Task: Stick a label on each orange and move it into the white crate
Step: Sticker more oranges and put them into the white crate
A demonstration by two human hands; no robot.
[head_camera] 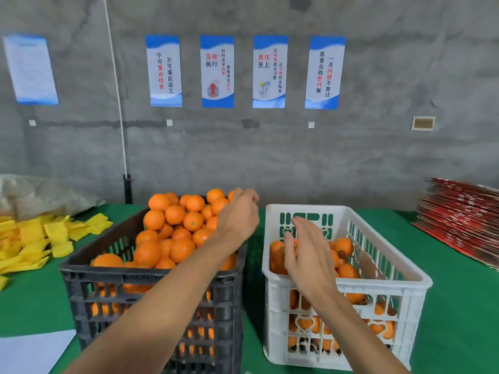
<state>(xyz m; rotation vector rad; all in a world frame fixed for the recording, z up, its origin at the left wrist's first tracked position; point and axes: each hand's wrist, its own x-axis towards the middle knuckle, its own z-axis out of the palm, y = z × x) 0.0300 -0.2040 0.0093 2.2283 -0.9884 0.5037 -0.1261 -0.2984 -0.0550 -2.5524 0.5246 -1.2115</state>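
Note:
A black crate point(151, 276) heaped with oranges point(175, 214) stands left of centre on the green table. Right beside it is the white crate point(378, 286), partly filled with oranges point(344, 245). My left hand point(239, 214) reaches over the far right corner of the black crate, fingers curled downward over the pile; whether they grip an orange is hidden. My right hand point(305, 255) hovers over the near left part of the white crate, fingers straight and spread. A small red spot shows by its fingertips; I cannot tell whether it is on a finger or on an orange.
Yellow foam pads point(54, 233) lie scattered at the left, with a clear plastic bag point(40, 195) behind them. A white sheet point(32, 349) lies at the near left. A stack of red cardboard point(459, 217) sits at the right edge. A concrete wall closes the back.

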